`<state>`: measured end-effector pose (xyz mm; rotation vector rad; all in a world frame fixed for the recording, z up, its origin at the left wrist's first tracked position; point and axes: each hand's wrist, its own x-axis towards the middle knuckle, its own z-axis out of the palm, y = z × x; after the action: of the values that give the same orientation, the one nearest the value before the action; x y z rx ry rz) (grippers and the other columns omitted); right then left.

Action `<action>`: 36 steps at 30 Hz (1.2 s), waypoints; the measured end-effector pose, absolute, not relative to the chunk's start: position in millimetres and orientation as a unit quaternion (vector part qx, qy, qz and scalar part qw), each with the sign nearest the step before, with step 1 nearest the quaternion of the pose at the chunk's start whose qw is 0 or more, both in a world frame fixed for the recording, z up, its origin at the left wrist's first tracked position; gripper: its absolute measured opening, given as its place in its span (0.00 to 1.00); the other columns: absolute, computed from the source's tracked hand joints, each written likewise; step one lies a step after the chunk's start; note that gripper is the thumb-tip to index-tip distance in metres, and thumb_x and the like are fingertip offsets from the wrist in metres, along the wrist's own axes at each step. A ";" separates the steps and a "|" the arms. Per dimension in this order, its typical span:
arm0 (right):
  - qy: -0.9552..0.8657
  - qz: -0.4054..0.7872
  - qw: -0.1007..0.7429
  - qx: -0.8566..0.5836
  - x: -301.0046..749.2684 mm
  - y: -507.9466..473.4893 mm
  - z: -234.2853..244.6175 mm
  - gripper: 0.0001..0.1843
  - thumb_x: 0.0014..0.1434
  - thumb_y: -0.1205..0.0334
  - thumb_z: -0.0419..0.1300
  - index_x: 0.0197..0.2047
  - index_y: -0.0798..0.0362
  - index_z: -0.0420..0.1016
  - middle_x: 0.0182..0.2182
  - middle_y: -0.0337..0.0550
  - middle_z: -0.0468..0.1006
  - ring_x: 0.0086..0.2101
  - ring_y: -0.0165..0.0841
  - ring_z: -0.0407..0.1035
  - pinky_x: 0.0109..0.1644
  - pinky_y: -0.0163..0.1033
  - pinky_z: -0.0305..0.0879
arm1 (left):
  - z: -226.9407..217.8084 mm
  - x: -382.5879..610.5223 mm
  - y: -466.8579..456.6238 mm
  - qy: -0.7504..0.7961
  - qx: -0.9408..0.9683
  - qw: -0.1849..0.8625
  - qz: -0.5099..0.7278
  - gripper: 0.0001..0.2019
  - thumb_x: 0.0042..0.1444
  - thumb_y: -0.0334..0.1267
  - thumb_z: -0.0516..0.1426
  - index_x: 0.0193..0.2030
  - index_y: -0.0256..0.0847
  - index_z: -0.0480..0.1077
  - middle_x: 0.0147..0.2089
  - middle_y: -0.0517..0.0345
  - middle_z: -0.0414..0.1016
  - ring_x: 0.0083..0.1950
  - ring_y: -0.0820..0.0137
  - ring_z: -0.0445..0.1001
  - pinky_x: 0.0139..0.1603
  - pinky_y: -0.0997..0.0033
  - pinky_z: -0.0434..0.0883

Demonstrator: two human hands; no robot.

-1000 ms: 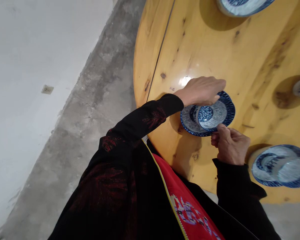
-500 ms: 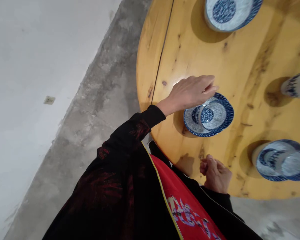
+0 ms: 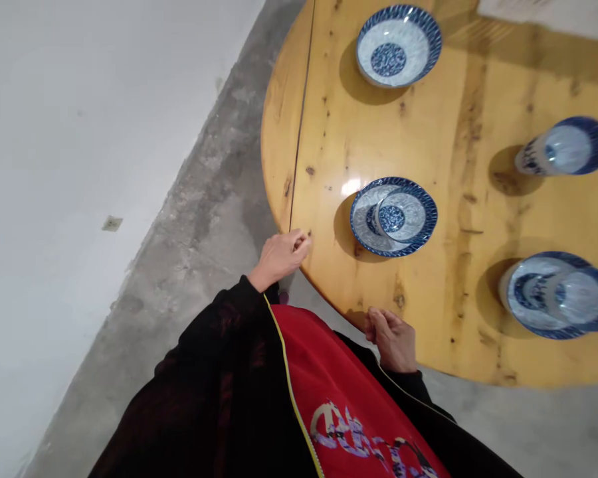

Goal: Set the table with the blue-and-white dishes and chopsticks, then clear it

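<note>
My left hand (image 3: 280, 256) is curled into a loose fist at the left edge of the round wooden table, apart from the dishes; nothing shows in it. My right hand (image 3: 391, 337) is also closed, thumb against the fingers, just above the table's near edge, and no object is visible in it. Between and beyond both hands stands a blue-and-white bowl (image 3: 363, 232) with a smaller bowl (image 3: 409, 216) sitting inside it. The smaller one shows a dark blue patterned disc at its bottom.
Farther back on the wooden table (image 3: 428, 318) is another blue-and-white bowl (image 3: 413, 50). To the right are a tall cup (image 3: 571, 147) and a bowl (image 3: 521, 317) with a cup (image 3: 581, 299) in it. A pale sheet (image 3: 558, 14) lies at the top right.
My left hand has drawn back from above the nested bowls to the table's left edge. My right hand stays closed near the front edge. The view has shifted, showing more of the far bowl.
</note>
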<state>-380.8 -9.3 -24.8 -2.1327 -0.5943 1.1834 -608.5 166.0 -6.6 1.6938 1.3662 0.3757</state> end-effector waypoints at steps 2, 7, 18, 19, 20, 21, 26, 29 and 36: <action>-0.229 0.446 0.318 -0.805 -377.6 -18.4 -25.8 0.23 0.51 0.41 0.64 0.20 0.52 0.69 0.14 0.35 0.67 0.16 0.26 0.59 0.19 0.33 0.55 | -5.9 -609.1 142.1 0.562 0.673 0.459 0.145 0.12 0.64 0.38 0.50 0.33 0.41 0.71 0.30 0.61 0.78 0.30 0.73 0.71 0.35 0.74 0.62; -0.214 0.443 0.336 -0.803 -373.3 -55.8 -32.6 0.24 0.52 0.40 0.63 0.22 0.52 0.70 0.16 0.36 0.68 0.16 0.26 0.60 0.20 0.33 0.56 | -0.7 -592.7 95.0 0.553 0.664 0.487 0.129 0.11 0.64 0.38 0.50 0.34 0.42 0.72 0.31 0.62 0.80 0.30 0.73 0.72 0.34 0.76 0.63; -0.234 0.489 0.397 -0.741 -385.5 -96.8 -44.3 0.26 0.50 0.35 0.62 0.25 0.53 0.71 0.17 0.35 0.68 0.16 0.27 0.60 0.21 0.34 0.57 | 17.8 -564.6 29.0 0.517 0.678 0.506 0.130 0.12 0.63 0.41 0.50 0.32 0.42 0.71 0.30 0.63 0.79 0.29 0.74 0.73 0.34 0.78 0.66; -0.239 0.489 0.401 -0.737 -386.9 -96.4 -43.6 0.26 0.50 0.35 0.62 0.25 0.53 0.71 0.17 0.35 0.68 0.16 0.27 0.60 0.21 0.34 0.57 | 17.8 -564.7 23.0 0.516 0.674 0.512 0.133 0.13 0.63 0.41 0.50 0.32 0.42 0.71 0.31 0.62 0.80 0.29 0.74 0.73 0.34 0.78 0.66; -0.245 0.489 0.404 -0.733 -388.7 -95.8 -42.8 0.26 0.49 0.35 0.62 0.25 0.53 0.71 0.17 0.35 0.68 0.16 0.27 0.60 0.21 0.34 0.57 | 17.4 -565.2 17.2 0.515 0.669 0.518 0.137 0.13 0.63 0.42 0.50 0.33 0.42 0.72 0.31 0.62 0.80 0.29 0.74 0.73 0.34 0.78 0.67; -0.251 0.491 0.405 -0.729 -390.8 -95.2 -41.9 0.26 0.49 0.35 0.62 0.25 0.52 0.70 0.17 0.35 0.68 0.16 0.27 0.60 0.21 0.34 0.57 | 16.6 -565.9 11.6 0.515 0.665 0.523 0.141 0.12 0.63 0.42 0.50 0.33 0.42 0.72 0.31 0.62 0.80 0.29 0.74 0.73 0.34 0.78 0.67; -0.282 0.522 0.393 -0.702 -401.4 -92.3 -39.5 0.26 0.49 0.36 0.61 0.23 0.52 0.69 0.15 0.35 0.67 0.15 0.26 0.59 0.21 0.34 0.55 | 11.4 -571.9 -4.3 0.519 0.651 0.534 0.146 0.12 0.62 0.42 0.51 0.35 0.41 0.73 0.30 0.61 0.79 0.28 0.74 0.72 0.33 0.77 0.68; -0.288 0.523 0.390 -0.701 -404.5 -89.8 -39.2 0.25 0.48 0.36 0.60 0.23 0.52 0.69 0.15 0.35 0.68 0.15 0.27 0.59 0.21 0.34 0.55 | 10.4 -574.9 -1.7 0.520 0.647 0.535 0.154 0.12 0.62 0.42 0.51 0.35 0.41 0.73 0.31 0.60 0.79 0.28 0.74 0.72 0.33 0.77 0.67; -0.304 0.522 0.377 -0.702 -429.9 -60.0 -41.4 0.25 0.49 0.35 0.58 0.23 0.51 0.68 0.15 0.35 0.67 0.15 0.28 0.60 0.20 0.35 0.55 | 7.0 -601.3 22.6 0.525 0.627 0.552 0.163 0.12 0.60 0.42 0.51 0.33 0.41 0.72 0.28 0.61 0.78 0.27 0.74 0.70 0.31 0.76 0.65</action>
<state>-429.9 -60.0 -41.4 -1.7958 -0.7769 1.3350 -601.3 22.6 7.0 1.4828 1.2428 0.3848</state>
